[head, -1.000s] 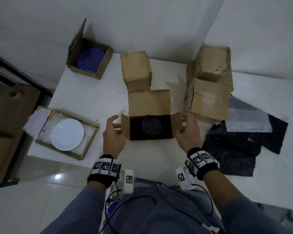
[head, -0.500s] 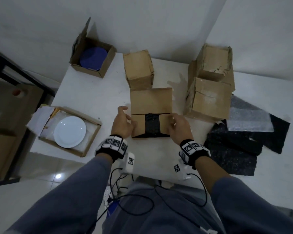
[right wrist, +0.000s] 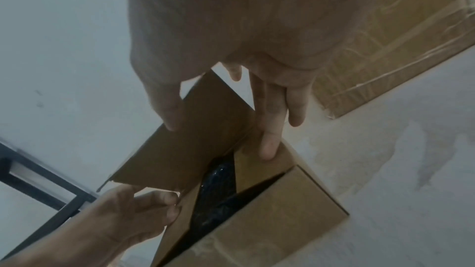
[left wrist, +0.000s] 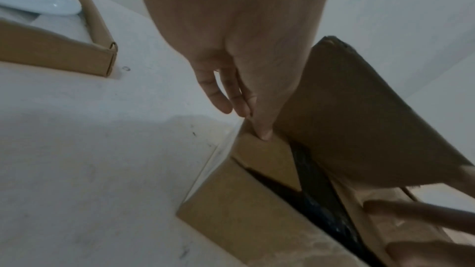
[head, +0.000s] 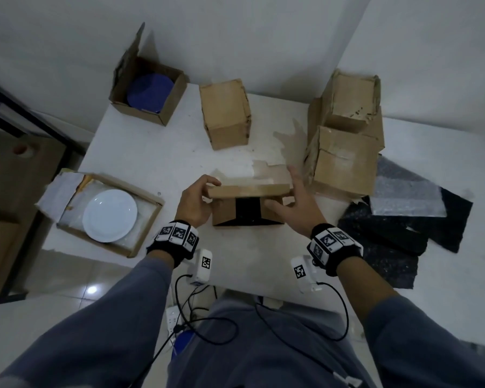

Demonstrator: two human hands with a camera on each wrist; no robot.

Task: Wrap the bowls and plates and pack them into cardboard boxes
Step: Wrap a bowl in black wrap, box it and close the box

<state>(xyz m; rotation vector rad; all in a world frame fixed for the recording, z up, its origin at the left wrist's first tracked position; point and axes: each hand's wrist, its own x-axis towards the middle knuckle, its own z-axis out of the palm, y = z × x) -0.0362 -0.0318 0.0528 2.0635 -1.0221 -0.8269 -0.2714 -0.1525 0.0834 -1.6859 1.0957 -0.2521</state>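
Box: small brown cardboard box [head: 247,217], front of white table [head: 157,163], black-wrapped dish [head: 248,208] inside.
Lid: rear flap [head: 248,190] tilting forward above box, long axis left-right.
Left hand [head: 195,204]: pinches flap's left end.
Right hand [head: 297,203]: fingers straight, steadying the right end.

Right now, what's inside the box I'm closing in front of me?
Between the folded side flaps of the cardboard box, a strip of black, glossy wrapping shows. Whatever it wraps is hidden, and the far lid flap both hands are lowering covers the rest.
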